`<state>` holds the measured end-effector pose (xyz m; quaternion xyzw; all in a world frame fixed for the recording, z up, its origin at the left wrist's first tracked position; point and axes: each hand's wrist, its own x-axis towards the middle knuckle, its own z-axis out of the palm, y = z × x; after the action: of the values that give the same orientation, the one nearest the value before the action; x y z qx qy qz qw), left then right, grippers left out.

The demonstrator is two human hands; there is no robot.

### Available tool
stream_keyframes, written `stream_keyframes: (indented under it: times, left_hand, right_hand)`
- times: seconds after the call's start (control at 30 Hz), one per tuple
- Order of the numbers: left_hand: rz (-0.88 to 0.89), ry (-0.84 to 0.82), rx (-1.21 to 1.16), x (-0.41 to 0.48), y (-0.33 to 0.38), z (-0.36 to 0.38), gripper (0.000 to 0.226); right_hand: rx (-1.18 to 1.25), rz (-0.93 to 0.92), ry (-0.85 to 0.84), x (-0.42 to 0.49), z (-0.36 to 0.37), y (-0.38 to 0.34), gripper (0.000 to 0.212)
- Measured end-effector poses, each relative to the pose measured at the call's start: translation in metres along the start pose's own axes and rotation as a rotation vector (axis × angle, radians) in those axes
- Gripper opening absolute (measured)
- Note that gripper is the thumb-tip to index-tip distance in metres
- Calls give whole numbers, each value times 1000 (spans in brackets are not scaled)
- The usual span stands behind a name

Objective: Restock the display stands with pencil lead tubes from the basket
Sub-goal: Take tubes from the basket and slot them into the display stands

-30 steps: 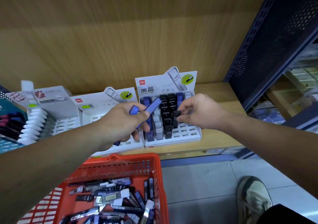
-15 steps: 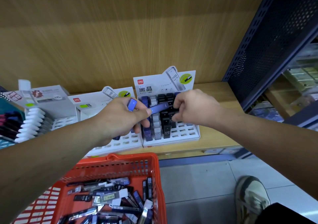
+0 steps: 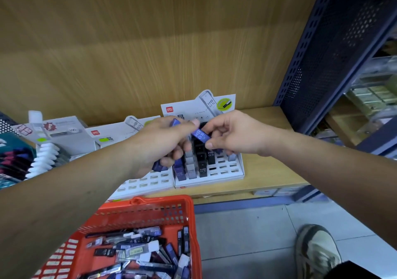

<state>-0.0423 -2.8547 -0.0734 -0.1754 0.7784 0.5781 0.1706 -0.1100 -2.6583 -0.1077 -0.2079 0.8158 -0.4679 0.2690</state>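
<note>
Blue plastic lead tube (image 3: 200, 135) is slanting far-left to near-right between hands; right hand (image 3: 233, 138) is pinching its near end, left hand (image 3: 160, 147) gripping spare tubes (image 3: 159, 168), over white slotted display stand (image 3: 227, 169).

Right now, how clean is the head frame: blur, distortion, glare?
Head view: motion blur streaks the wood back panel; wide-angle distortion leans the perforated upright; HB 0.5 print on the blue tube, pinched between left hand and right hand, is legible; basket contents soft; no harsh glare.
</note>
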Motion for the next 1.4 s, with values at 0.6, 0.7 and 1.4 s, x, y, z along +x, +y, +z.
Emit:
stream_keyframes:
  times: [0.6, 0.7, 1.4]
  left_hand:
    - [104, 28, -64, 12, -3, -2, 29]
    - [186, 16, 0, 13, -8, 5, 23]
    - [482, 271, 349, 31, -21, 30, 21]
  right_hand:
    - [-66, -28, 294, 21, -23, 16, 29]
    - [-82, -47, 329, 24, -21, 21, 11]
    - [-484, -82, 275, 28, -20, 42, 8]
